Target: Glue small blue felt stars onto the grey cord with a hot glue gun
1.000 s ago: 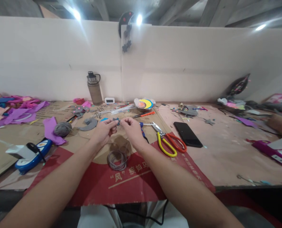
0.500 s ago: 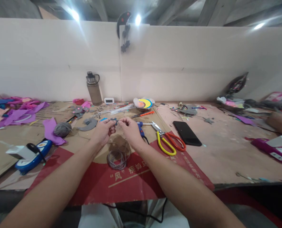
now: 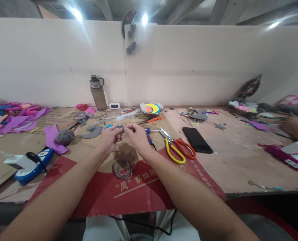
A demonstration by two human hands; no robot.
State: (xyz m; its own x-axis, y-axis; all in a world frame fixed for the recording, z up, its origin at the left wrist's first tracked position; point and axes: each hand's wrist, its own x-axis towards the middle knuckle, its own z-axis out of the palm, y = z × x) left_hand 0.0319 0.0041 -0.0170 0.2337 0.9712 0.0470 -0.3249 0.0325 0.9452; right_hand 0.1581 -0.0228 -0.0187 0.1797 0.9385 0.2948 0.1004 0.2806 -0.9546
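My left hand (image 3: 110,138) pinches a small grey-blue felt piece (image 3: 120,127) above the cardboard; its exact shape is partly covered by fingers. Right beside it, my right hand (image 3: 138,138) is closed in a pinch at the piece's edge, and what lies between those fingertips is hidden. Below both hands rests a coil of thin grey cord (image 3: 123,169), from which a strand rises toward the right hand. A blue hot glue gun (image 3: 149,135) lies just past my right hand. A grey felt crescent (image 3: 92,131) lies left of my left hand.
Scissors with red and yellow handles (image 3: 180,150) and a black phone (image 3: 197,140) lie at right. A grey yarn ball (image 3: 64,137) and blue power strip (image 3: 34,167) are left. A bottle (image 3: 98,95) stands behind. Another person's hand (image 3: 296,128) is at far right.
My hands keep the same pinch at nearly the same spot. The view has shifted very slightly. The other person's hand at far right has moved a little.
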